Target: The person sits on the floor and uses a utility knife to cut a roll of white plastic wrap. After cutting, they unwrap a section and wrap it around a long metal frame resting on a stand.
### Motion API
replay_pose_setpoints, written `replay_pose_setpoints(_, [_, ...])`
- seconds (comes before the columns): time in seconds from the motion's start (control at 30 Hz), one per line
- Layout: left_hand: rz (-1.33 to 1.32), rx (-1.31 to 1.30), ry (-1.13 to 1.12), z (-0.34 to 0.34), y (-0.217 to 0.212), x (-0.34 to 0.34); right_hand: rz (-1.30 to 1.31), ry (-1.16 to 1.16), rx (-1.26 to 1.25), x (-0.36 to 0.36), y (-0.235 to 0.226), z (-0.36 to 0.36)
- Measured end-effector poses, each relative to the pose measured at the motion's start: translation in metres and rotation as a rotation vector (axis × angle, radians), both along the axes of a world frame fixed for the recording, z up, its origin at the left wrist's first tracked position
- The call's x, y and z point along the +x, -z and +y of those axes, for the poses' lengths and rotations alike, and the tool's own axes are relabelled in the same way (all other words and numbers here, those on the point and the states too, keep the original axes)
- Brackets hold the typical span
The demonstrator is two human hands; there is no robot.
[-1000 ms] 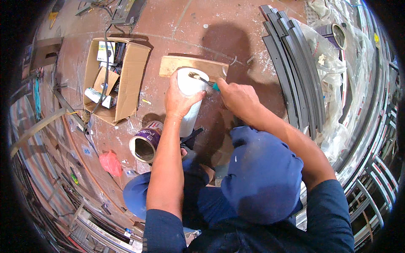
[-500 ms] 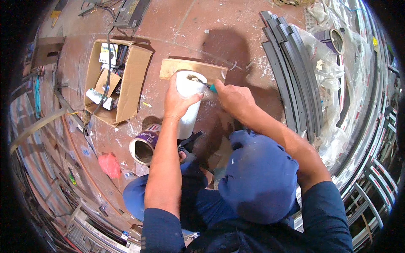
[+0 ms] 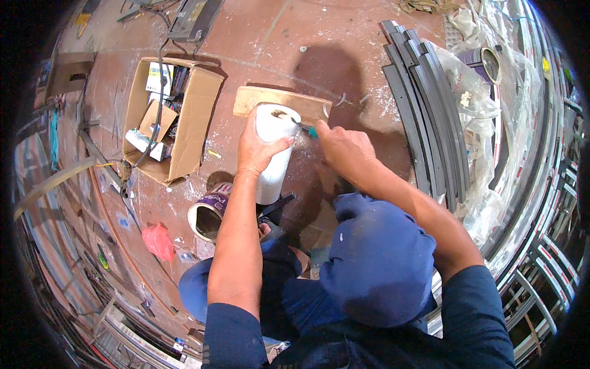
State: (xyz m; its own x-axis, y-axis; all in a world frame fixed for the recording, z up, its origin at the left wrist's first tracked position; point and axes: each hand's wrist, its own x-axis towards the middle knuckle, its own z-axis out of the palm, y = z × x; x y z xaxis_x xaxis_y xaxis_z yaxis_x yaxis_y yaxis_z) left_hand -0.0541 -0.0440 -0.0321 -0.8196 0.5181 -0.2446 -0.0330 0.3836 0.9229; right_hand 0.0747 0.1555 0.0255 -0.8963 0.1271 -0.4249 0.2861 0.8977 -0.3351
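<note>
My left hand [image 3: 258, 147] is wrapped round the upper part of a white cylinder [image 3: 271, 175], thumb across its near side. The cylinder leans over the floor, its upper end turned up. In that end is a dark curved opening [image 3: 281, 114] with a paler patch inside. My right hand [image 3: 345, 147] grips a slim tool with a teal handle [image 3: 312, 131]; its thin metal tip is at the right rim of the cylinder's end. Whether this is a knife or a screwdriver I cannot tell. A flat wooden board [image 3: 283, 98] lies just beyond the cylinder.
An open cardboard box [image 3: 196, 117] of mixed items stands at left. Near my left forearm lies an open purple tin [image 3: 209, 215], with a pink plastic bag [image 3: 158, 242] beside it. Dark curved strips [image 3: 424, 111], clear plastic sheeting [image 3: 479, 117] and another tin [image 3: 482, 63] fill the right.
The tool's tip has come out of the opening toward the cylinder's right rim. My right hand has shifted slightly right and down. My left hand keeps its hold.
</note>
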Motion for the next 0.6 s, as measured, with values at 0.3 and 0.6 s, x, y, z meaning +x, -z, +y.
replay_pose_setpoints(0.3, [0.045,-0.127,0.056,-0.004,-0.002,-0.010,0.070,0.009,-0.013,-0.010,0.017,0.001])
replay_pose_setpoints(0.6, [0.509,-0.717,-0.300,0.033,-0.009,0.063,0.057,0.079,-0.082,-0.005,0.010,0.000])
